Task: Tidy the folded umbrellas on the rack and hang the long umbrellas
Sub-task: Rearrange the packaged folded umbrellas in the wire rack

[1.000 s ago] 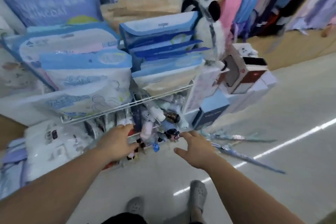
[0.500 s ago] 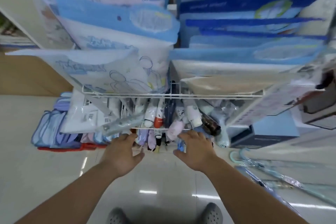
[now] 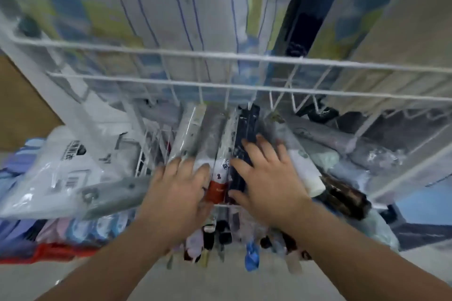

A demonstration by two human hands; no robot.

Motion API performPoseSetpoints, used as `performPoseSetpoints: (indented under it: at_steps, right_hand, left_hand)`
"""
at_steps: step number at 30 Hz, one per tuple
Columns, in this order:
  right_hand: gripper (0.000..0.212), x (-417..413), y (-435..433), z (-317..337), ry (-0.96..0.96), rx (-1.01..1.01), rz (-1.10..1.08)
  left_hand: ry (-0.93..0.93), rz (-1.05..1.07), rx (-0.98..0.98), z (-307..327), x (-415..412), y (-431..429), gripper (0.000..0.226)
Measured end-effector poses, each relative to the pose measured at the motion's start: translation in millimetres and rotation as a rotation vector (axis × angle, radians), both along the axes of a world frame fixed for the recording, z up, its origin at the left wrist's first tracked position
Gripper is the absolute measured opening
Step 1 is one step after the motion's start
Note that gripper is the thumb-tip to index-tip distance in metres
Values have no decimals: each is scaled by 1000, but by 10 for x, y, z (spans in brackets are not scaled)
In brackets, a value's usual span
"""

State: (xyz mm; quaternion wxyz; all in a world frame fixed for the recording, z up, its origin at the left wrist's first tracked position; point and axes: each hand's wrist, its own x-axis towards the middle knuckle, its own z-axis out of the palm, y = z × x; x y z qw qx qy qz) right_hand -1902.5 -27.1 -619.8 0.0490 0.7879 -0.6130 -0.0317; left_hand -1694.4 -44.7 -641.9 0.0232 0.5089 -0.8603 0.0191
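Folded umbrellas, lying side by side in the white wire rack: left hand and right hand are pressing on them with spread fingers, apparently straightening the row, which is probably needing its near ends levelled next.

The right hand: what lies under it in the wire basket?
Under the right hand lie a dark navy folded umbrella and a cream folded umbrella. Its palm covers their lower parts; what lies beneath them is hidden.
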Motion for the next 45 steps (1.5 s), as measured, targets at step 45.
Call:
performPoseSetpoints:
  at_steps: [45]
  right_hand:
    - [78, -362, -346, -71, -47, 0, -126]
  left_hand:
    - [814, 83, 252, -503, -963, -527, 70]
